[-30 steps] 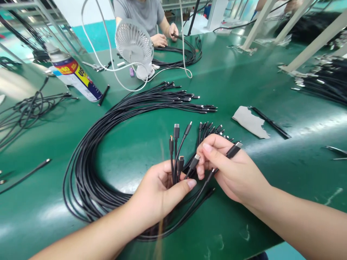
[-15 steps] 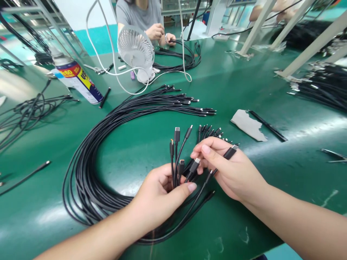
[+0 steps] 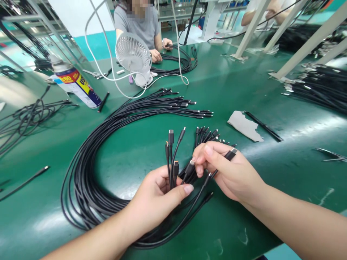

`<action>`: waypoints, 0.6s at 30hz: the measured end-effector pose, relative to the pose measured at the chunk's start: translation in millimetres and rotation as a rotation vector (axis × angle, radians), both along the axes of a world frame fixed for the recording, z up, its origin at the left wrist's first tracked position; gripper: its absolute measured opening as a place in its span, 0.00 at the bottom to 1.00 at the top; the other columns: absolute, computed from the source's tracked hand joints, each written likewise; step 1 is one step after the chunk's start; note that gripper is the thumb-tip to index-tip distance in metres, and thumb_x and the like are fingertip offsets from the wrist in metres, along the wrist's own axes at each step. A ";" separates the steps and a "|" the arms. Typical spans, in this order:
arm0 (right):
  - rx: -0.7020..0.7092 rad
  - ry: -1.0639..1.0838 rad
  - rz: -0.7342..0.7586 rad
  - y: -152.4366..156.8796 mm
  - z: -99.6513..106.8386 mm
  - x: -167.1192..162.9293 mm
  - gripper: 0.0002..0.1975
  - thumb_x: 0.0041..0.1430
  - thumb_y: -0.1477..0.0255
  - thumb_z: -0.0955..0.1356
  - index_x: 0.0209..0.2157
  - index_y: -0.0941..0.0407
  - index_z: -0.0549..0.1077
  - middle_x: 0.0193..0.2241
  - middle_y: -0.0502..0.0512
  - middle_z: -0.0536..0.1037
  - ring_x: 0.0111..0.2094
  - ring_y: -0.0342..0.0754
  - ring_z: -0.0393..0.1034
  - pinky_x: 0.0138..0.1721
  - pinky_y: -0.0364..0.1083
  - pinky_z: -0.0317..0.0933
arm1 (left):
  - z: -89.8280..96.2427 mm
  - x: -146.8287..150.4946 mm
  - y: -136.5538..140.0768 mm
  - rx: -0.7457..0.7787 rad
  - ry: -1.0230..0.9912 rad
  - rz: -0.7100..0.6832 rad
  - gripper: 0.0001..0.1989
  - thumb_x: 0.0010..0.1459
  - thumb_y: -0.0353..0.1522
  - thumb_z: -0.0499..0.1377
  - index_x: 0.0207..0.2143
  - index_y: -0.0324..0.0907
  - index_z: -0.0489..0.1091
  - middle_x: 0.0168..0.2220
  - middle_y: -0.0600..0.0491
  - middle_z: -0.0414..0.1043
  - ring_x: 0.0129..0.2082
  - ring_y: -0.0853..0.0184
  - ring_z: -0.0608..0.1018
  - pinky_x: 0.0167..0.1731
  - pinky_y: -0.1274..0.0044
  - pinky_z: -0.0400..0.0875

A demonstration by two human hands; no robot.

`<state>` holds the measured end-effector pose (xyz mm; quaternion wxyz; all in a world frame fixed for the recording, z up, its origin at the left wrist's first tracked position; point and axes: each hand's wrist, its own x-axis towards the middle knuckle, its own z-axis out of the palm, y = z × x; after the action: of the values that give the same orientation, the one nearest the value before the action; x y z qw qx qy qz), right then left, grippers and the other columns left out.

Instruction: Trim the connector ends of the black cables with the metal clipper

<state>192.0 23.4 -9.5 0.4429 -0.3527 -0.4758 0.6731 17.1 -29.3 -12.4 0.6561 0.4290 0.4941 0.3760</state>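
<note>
Several black USB cables [image 3: 175, 169] stand up out of my left hand [image 3: 159, 191], which is closed around them just below their plugs. My right hand [image 3: 226, 168] is closed on another black cable, whose plug [image 3: 231, 154] pokes out over the back of the fingers. Its thumb and fingertips press together beside the left hand's plugs. A large curved bundle of black cables [image 3: 81, 169] lies on the green table around my left arm, with one set of plug ends [image 3: 189, 104] fanned out beyond the hands. More cable ends [image 3: 206, 133] lie just behind my right hand.
A white fan [image 3: 134, 54] with a looping white cord stands ahead, and a spray can [image 3: 76, 83] is at left. Torn paper [image 3: 245, 124], a black strip [image 3: 264, 126] and tweezers [image 3: 332, 155] lie at right. A co-worker [image 3: 138, 29] handles cables across the table.
Both hands keep their hold on the cables, almost unmoved. The view has shifted slightly. Across the table, one of the co-worker's hands has come down to the cables.
</note>
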 end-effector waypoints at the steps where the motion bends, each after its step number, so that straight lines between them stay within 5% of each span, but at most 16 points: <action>1: 0.004 -0.002 0.000 0.3 0.3 -0.1 0.18 0.56 0.57 0.75 0.23 0.57 0.77 0.22 0.49 0.76 0.22 0.39 0.69 0.26 0.39 0.65 | -0.1 -0.2 -0.2 -0.005 0.001 -0.002 0.12 0.53 0.33 0.66 0.26 0.42 0.64 0.23 0.60 0.64 0.23 0.73 0.65 0.25 0.80 0.63; 7: 0.011 -0.009 -0.009 2.1 2.5 -1.8 0.15 0.43 0.64 0.81 0.25 0.56 0.77 0.27 0.49 0.78 0.21 0.38 0.67 0.24 0.40 0.65 | -1.3 -1.5 -1.3 -0.049 -0.015 0.000 0.13 0.52 0.34 0.67 0.26 0.41 0.65 0.23 0.60 0.63 0.22 0.74 0.66 0.24 0.81 0.64; 13: 0.013 -0.042 -0.001 1.6 -0.6 1.0 0.18 0.56 0.54 0.74 0.27 0.56 0.79 0.20 0.49 0.75 0.22 0.41 0.70 0.28 0.42 0.66 | -1.5 -1.2 0.4 -0.058 -0.049 0.047 0.13 0.50 0.34 0.69 0.26 0.41 0.66 0.24 0.60 0.64 0.22 0.74 0.67 0.23 0.82 0.68; 18: -0.039 -0.132 0.100 -1.3 -0.1 0.6 0.15 0.46 0.66 0.80 0.33 0.56 0.77 0.26 0.51 0.80 0.26 0.44 0.74 0.29 0.44 0.70 | 0.6 -0.9 0.7 -0.049 -0.074 0.045 0.12 0.48 0.31 0.70 0.26 0.41 0.68 0.23 0.60 0.65 0.22 0.75 0.67 0.22 0.83 0.68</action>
<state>192.6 22.1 -9.6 0.3693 -0.3806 -0.5077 0.6789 16.2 -28.6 -11.9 0.6755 0.3875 0.4880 0.3942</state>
